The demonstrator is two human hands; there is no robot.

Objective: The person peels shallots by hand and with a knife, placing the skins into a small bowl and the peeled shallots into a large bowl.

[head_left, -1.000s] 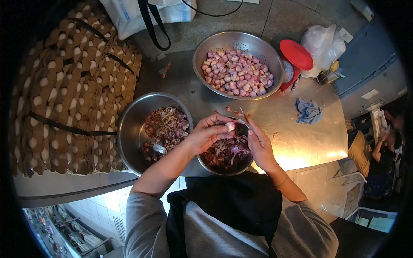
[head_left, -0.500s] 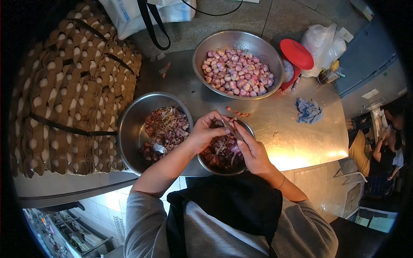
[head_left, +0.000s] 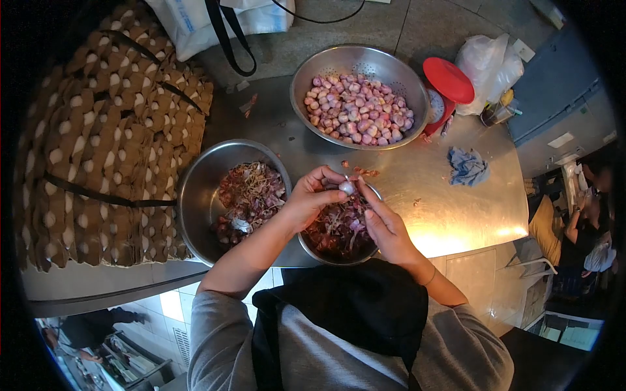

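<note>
A pale, peeled-looking shallot [head_left: 347,188] is pinched between the thumb and fingers of my left hand [head_left: 312,197]. My right hand [head_left: 391,236] is closed beside it, index finger extended to the shallot's top end. A small knife seems to be in that hand; its blade is hardly visible from this angle. Both hands are above a steel bowl [head_left: 330,260] holding dark shallots and loose skins. To the left, a larger steel bowl [head_left: 195,195] contains papery peelings and some unpeeled shallots. Behind my hands stands a steel colander [head_left: 301,111] heaped with peeled pink shallots [head_left: 358,111].
Stacked egg trays [head_left: 111,150] bound with black straps fill the left side. A red scale [head_left: 448,81], plastic bag [head_left: 486,72] and crumpled blue cloth [head_left: 467,167] are on the right of the steel table [head_left: 450,212]. Other people are in the background at both sides.
The shallot has turned up into clear view between my left fingers. My right hand has shifted slightly right and down, and the grey blade seen earlier is now mostly out of sight.
</note>
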